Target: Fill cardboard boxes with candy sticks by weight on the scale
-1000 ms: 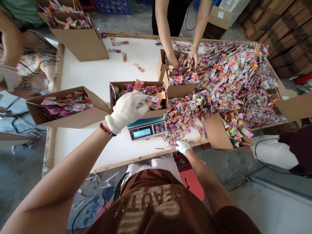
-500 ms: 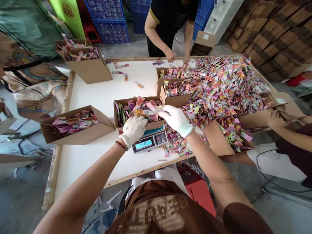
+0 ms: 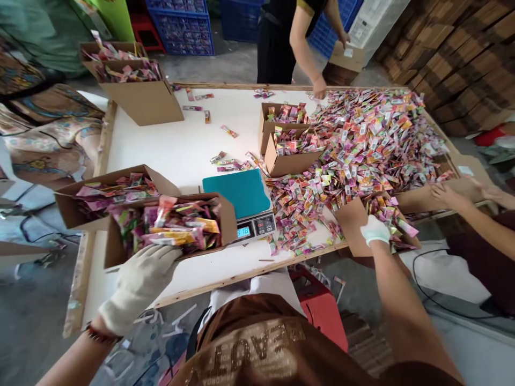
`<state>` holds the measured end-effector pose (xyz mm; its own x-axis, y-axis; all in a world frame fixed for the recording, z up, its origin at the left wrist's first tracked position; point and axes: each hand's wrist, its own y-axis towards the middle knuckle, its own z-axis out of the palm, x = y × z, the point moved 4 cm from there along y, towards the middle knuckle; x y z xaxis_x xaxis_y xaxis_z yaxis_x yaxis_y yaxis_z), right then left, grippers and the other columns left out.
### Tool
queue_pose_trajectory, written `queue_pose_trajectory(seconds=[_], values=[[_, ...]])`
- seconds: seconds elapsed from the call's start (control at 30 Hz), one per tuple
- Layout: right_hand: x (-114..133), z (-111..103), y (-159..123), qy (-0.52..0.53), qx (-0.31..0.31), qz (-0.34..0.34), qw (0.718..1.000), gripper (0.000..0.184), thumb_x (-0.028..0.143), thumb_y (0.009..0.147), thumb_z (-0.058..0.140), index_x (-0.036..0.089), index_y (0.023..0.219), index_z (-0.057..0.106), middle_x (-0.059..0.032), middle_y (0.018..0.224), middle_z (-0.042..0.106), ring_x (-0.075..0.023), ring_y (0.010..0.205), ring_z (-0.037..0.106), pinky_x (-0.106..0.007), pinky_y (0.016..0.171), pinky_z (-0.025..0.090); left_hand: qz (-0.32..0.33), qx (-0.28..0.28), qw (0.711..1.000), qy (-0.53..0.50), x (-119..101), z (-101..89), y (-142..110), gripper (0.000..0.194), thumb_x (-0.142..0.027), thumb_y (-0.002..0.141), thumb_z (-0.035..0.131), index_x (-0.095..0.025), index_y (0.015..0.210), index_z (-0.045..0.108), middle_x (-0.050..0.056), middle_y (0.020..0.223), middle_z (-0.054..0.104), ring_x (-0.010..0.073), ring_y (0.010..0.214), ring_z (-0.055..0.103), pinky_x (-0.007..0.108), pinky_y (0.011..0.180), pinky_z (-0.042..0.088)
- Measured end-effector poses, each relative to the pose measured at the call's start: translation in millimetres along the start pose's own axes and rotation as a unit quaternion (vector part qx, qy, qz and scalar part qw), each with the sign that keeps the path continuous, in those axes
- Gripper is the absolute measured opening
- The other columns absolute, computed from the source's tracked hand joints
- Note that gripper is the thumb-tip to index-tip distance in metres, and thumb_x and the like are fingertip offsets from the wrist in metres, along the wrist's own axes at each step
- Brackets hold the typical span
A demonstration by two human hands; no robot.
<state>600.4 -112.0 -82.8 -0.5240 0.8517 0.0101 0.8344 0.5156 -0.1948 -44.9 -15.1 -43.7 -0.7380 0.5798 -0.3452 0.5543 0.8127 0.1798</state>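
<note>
My left hand [image 3: 142, 279], in a white glove with a beaded bracelet at the wrist, grips the near side of an open cardboard box [image 3: 229, 222] full of small, colourful snack packets [image 3: 177, 222]. That box is at the left of the digital scale [image 3: 263, 224], its right end by the display. The scale's teal platform [image 3: 237, 193] is bare. Far to the right, my gloved right hand [image 3: 376, 230] is closed at the wall of another packet-filled cardboard box [image 3: 350, 230]. Its fingertips are partly hidden.
A large heap of packets [image 3: 370, 139] covers the table's right side. Two filled boxes [image 3: 298, 163] stand mid-table, more [image 3: 140, 102] at left. A co-worker's hand [image 3: 319, 87] is across the table; another's hands [image 3: 446, 195] hold cardboard at right. A red stool [image 3: 325, 311] is below.
The filled box has moved off the scale to the left with my left hand. My right hand has let go of a packet and swung right to another box. The co-worker opposite has shifted right.
</note>
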Motion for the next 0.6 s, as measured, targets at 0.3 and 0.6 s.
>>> queue_pose_trajectory(seconds=[0.3,0.6], values=[[-75.0,-98.1,-47.6,-0.041,-0.065,-0.04,0.996,0.033,0.051,0.08,0.064,0.023,0.097,0.066,-0.0156,0.092,0.073,-0.034,0.084,0.067,-0.041,0.071,0.046,-0.181,0.083,0.976,0.093,98.7,9.3,-88.8,0.026,-0.042,0.09,0.048,-0.029,0.085,0.07,0.003,0.095,0.081,0.0322,0.095,0.076,0.041,0.084,0.059],[126.8,-158.5,-177.6,0.028,-0.233,-0.419,0.877,0.038,0.053,0.094,0.06,0.024,0.07,0.055,-0.0033,0.063,0.059,-0.0189,0.061,0.054,-0.031,0.061,0.034,-0.183,0.106,0.972,0.102,157.6,5.2,-4.7,0.025,-0.044,0.079,0.049,-0.021,0.071,0.056,0.004,0.064,0.065,0.0214,0.066,0.061,0.026,0.065,0.044]])
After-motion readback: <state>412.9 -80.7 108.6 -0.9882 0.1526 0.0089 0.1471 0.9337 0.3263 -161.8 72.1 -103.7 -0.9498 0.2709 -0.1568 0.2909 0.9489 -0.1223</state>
